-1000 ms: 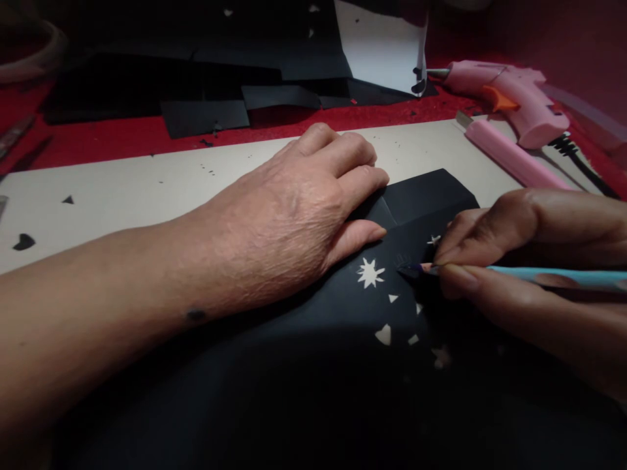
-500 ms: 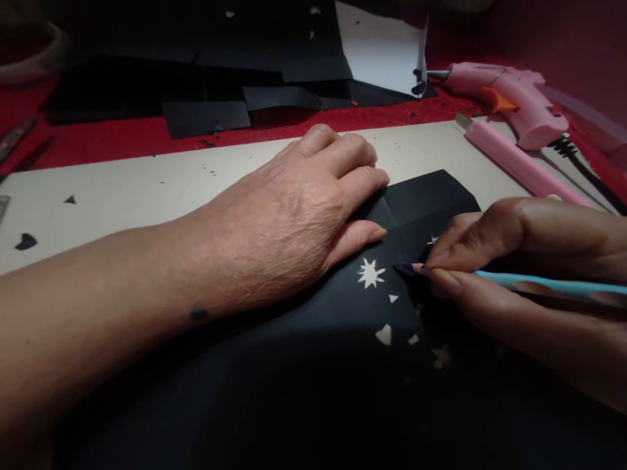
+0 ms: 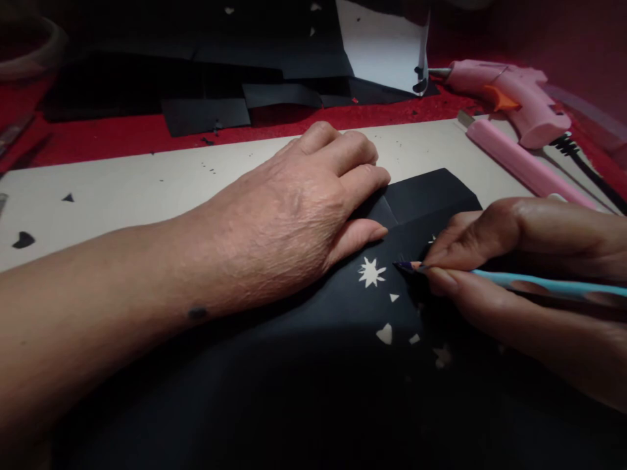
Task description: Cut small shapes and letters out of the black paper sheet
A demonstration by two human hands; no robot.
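Note:
A large sheet of black card (image 3: 313, 365) fills the lower middle, with a folded flap at its far right edge. Cut through it are a pale many-pointed star (image 3: 371, 272), a heart (image 3: 385, 333), a small triangle (image 3: 394, 297) and other small shapes. My left hand (image 3: 313, 202) lies palm down on the card near its far edge, thumb stretched out and fingers bent a little, tips partly hidden. Pinched between the thumb and fingers of my right hand (image 3: 509, 261) is a light-blue pencil (image 3: 533, 282), its dark tip touching or just above the card, right of the star.
A pale board (image 3: 117, 199) with dark scraps lies under the card. At the right are a pink cutter knife (image 3: 529, 160) and a pink glue gun (image 3: 509, 94) with a black cord. More black card (image 3: 210, 114) and a white sheet (image 3: 382, 49) lie on the red surface behind.
The pencil tip has shifted very slightly up. My left hand stays in place on the card; otherwise the view has only drifted a little.

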